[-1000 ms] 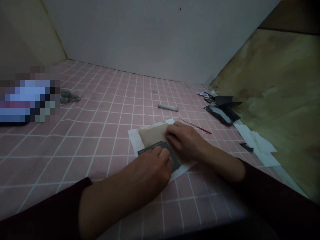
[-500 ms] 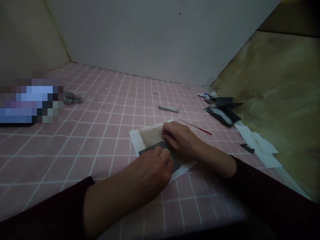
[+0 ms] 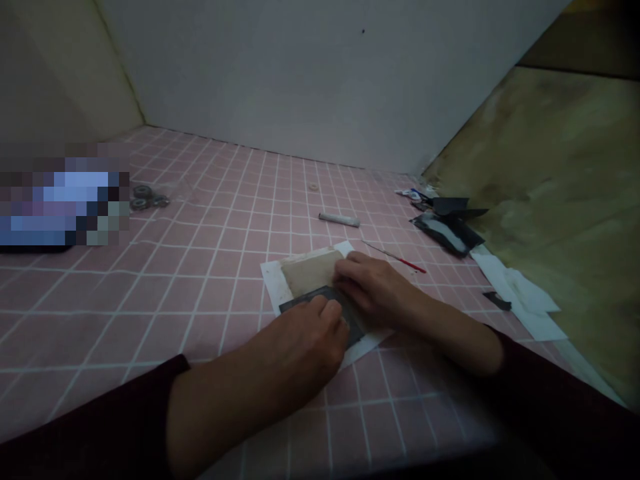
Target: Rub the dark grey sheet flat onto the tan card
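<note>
A white sheet (image 3: 271,280) lies on the pink checked cloth, with a beige panel (image 3: 313,272) on it. Across the panel's near part rests a dark grey piece (image 3: 353,327). My left hand (image 3: 313,340) is over the dark piece, fingers curled and closed; whatever is between its fingertips is hidden. Just to the right, my right hand (image 3: 373,283) is bent in a pinch at the right side of the panel, and I cannot make out what it holds.
Beyond the sheet lie a grey tube (image 3: 339,219) and a thin tool with a red handle (image 3: 413,266). Black pieces (image 3: 447,233) and white paper (image 3: 530,303) are at the right. Rolls (image 3: 145,197) sit at the left, near a blurred screen (image 3: 75,187).
My right hand has moved slightly right and down, showing more of the beige panel. My left hand stays over the dark piece. The whole view has shifted a little.
</note>
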Demonstrator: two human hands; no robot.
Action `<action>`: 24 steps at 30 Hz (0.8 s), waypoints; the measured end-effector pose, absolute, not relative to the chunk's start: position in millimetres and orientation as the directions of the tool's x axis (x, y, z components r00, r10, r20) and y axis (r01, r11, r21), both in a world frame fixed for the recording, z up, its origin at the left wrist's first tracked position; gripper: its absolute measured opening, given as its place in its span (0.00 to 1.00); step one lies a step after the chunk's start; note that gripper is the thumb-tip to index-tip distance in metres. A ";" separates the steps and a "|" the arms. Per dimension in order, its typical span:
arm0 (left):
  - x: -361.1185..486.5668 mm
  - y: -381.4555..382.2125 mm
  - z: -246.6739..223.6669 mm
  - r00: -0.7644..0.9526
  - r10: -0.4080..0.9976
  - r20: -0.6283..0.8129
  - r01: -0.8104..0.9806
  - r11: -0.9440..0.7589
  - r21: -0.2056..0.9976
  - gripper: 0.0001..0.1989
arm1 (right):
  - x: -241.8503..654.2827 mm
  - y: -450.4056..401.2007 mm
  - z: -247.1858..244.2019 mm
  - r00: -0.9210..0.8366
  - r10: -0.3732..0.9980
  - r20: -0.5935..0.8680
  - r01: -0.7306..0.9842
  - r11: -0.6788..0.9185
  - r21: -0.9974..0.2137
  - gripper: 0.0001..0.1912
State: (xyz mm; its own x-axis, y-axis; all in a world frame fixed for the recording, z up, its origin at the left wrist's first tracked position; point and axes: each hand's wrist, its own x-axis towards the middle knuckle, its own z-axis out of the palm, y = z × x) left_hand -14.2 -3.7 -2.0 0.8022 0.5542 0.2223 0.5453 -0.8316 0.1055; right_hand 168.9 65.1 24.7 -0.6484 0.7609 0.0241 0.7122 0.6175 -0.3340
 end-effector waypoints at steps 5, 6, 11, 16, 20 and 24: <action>-14.7 -3.1 -3.2 0.793 0.565 0.228 0.551 -0.825 0.130 0.08 | 195.3 55.8 36.3 -0.504 0.863 -0.033 0.594 0.319 -0.739 0.03; -14.7 -3.0 -4.0 0.790 0.570 0.228 0.554 -0.822 0.134 0.08 | 196.7 55.6 35.3 -0.466 0.883 -0.057 0.513 0.217 -0.830 0.05; -14.2 -2.8 -5.5 0.785 0.591 0.183 0.565 -0.806 0.180 0.08 | 193.7 55.9 26.4 -0.443 0.861 -0.250 0.241 -0.154 -0.958 0.11; -14.9 -2.1 -2.1 0.792 0.601 0.106 0.576 -0.794 0.194 0.08 | 198.4 55.9 23.6 -0.489 0.819 -0.299 0.047 -0.318 -0.947 0.10; -15.7 -2.2 -2.0 0.788 0.608 0.097 0.575 -0.784 0.234 0.09 | 202.1 56.5 21.5 -0.516 0.790 -0.333 -0.027 -0.403 -0.915 0.10; -15.8 -1.0 -0.2 0.785 0.610 0.106 0.570 -0.778 0.263 0.09 | 202.2 54.7 21.8 -0.536 0.772 -0.341 -0.100 -0.459 -0.883 0.10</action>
